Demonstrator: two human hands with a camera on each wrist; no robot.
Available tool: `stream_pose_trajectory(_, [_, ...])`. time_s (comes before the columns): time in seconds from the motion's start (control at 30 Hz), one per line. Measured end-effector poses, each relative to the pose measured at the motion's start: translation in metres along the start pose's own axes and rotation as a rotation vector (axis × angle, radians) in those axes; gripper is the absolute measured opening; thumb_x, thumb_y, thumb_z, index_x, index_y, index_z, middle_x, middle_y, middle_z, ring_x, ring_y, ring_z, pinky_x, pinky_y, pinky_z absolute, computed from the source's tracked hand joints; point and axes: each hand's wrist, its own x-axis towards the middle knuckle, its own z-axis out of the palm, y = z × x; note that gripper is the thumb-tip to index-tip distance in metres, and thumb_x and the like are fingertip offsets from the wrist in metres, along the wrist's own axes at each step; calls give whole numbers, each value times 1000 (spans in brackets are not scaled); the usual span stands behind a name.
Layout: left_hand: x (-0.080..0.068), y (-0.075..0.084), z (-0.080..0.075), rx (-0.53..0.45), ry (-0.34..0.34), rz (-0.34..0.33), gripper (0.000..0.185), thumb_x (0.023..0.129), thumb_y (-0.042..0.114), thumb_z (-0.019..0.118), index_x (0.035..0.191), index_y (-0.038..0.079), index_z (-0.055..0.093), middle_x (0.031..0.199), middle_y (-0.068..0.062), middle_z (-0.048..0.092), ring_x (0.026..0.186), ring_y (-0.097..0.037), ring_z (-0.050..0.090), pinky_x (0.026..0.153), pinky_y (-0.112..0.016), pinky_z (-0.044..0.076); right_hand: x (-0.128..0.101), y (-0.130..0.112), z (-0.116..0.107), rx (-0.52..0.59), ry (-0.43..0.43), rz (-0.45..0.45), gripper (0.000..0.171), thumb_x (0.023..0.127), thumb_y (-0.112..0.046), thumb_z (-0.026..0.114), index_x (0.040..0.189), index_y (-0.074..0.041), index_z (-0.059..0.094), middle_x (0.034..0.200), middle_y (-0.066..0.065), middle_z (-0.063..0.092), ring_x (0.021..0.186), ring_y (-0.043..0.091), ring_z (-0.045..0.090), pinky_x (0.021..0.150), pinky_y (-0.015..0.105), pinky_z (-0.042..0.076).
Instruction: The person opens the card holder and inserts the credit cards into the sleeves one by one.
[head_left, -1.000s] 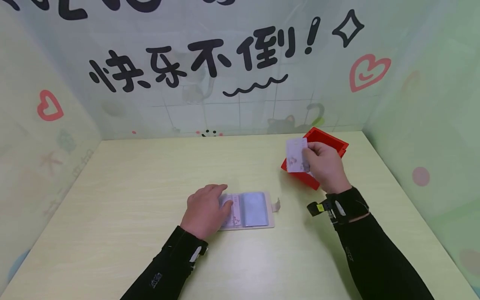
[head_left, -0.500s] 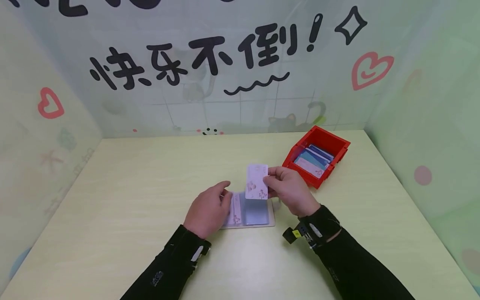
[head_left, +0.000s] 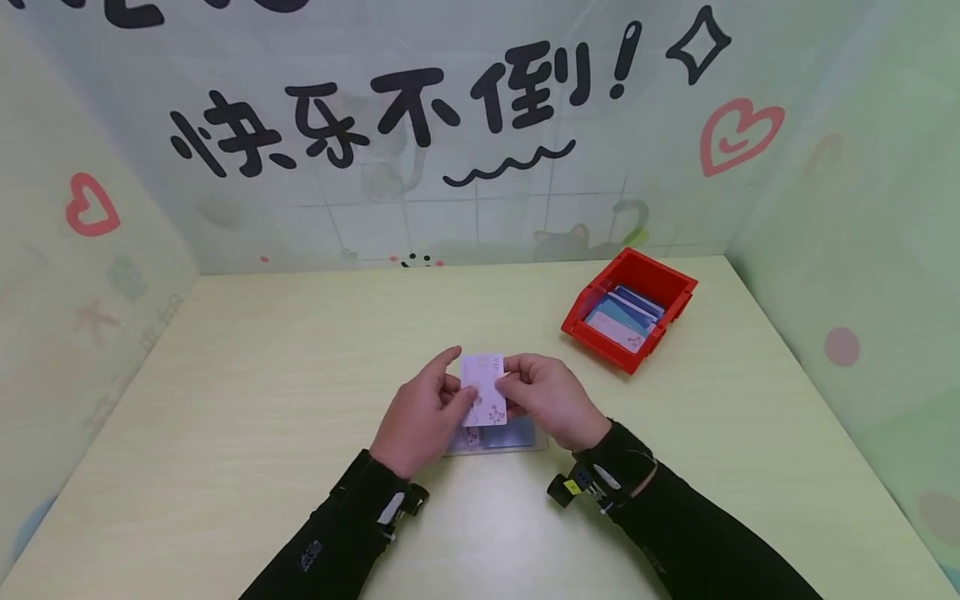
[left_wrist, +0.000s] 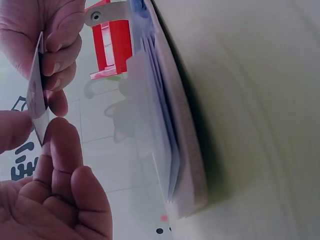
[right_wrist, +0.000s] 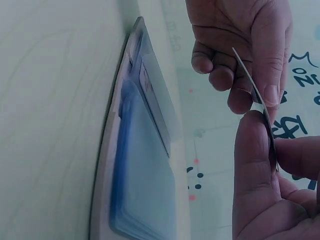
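One pale-pink, flower-printed rectangular card (head_left: 485,372), now pinched by fingers of the left hand (head_left: 415,419) as well as the right hand (head_left: 557,403), stays loose above the open, pale, clear-pocketed card holder (head_left: 514,435).

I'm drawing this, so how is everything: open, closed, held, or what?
Card: held up in the air
Left fingers: pinching the card
Right fingers: pinching the card
Card holder: lying open
Holder strap: unfastened
Red box: open
Other cards: lying in the box
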Motion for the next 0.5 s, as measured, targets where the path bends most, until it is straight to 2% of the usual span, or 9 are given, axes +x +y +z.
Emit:
stream_pose_trajectory(0.1, [0,0,-1,1,-2,-7,61,101,20,71,157,11,48,98,-2,71,81,-14,64,80,-33,56,0,1,2,-5,-4,-4,40,104,-14,66,142,-4,63,115,8,76,90,23,71,83,32,64])
stream_pose_trajectory(0.23, [2,-1,-3,25,1,-21,58,102,20,70,156,11,50,94,-2,69,78,-15,62,77,-32,53,0,1,2,-63,14,-18,41,103,-15,67,143,-4,63,106,7,76,84,21,72,83,31,64])
stream_pose_trajectory(0.33, [4,-4,-6,49,-2,-55,57,103,21,69,156,12,49,95,-3,69,79,-15,62,76,-31,52,-1,-1,0,-174,53,-47,41,103,-17,69,142,-7,65,98,6,74,83,20,72,85,31,63])
stream_pose_trajectory(0.5, [7,-8,-13,111,-14,-120,55,105,21,65,156,8,48,94,-4,67,79,-17,62,71,-30,50,-3,-2,-7,-440,104,-96,37,101,-16,70,137,-9,68,109,5,74,96,19,69,95,37,62])
